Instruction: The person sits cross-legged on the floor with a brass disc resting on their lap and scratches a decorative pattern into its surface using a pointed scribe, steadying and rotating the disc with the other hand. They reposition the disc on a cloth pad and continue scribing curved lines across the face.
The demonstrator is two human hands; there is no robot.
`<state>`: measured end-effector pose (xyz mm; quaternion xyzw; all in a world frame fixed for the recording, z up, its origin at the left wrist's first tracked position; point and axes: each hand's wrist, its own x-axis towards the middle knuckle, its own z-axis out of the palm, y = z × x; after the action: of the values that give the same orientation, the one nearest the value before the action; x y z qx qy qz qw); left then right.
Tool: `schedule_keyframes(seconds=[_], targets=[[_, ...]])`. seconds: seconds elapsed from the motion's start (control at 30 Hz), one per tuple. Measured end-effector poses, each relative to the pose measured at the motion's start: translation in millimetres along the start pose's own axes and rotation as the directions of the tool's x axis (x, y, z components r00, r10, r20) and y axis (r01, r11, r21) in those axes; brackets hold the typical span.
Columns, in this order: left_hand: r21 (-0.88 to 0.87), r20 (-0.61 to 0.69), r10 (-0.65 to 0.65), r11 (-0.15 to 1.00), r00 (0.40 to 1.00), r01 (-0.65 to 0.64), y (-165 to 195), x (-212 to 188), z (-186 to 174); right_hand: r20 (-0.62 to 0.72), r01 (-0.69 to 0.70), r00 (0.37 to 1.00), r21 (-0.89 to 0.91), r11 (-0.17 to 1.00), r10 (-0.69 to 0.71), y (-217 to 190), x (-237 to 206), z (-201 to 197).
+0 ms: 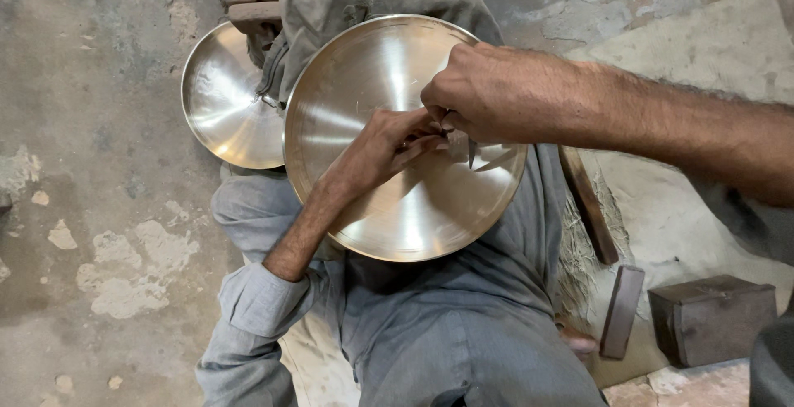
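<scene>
Two hands working a small tool on a polished metal plate held on the lap.

From left to right: a second shiny plate (223, 97) lies on the concrete floor (99, 208), partly tucked under cloth, apparently set aside within reach. The large metal plate (364, 84) rests tilted on the person's grey-clothed lap, its face turned up toward the eyes. The left hand (385, 146) lies on the plate face, fingers closed toward the small tool (461, 146), probably to guide its tip. The right hand (475, 93) is closed in a fist over the tool's top, pressing it onto the plate. At far right, a dark metal block (711, 318) sits on the floor.
</scene>
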<state>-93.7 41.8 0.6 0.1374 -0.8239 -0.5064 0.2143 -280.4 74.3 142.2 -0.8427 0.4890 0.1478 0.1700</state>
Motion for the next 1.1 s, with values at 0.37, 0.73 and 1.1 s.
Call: schedule_keyframes(seconds=[0.37,0.73,1.1], targets=[[0.003,-0.009,0.025,1.000,1.000,-0.025,-10.0,0.4,1.9,0.026,0.015,1.000,-0.042,0.999,-0.014,0.2,6.4,0.2],[-0.006,-0.025,0.049,0.999,0.998,-0.049,-12.8,-0.2,4.5,0.002,0.033,0.999,-0.026,0.999,-0.033,1.7,6.1,4.8],[0.030,-0.140,-0.069,0.997,0.988,0.074,15.3,-11.4,-25.9,0.073,0.049,0.996,-0.048,0.998,-0.046,-3.0,9.9,10.5]])
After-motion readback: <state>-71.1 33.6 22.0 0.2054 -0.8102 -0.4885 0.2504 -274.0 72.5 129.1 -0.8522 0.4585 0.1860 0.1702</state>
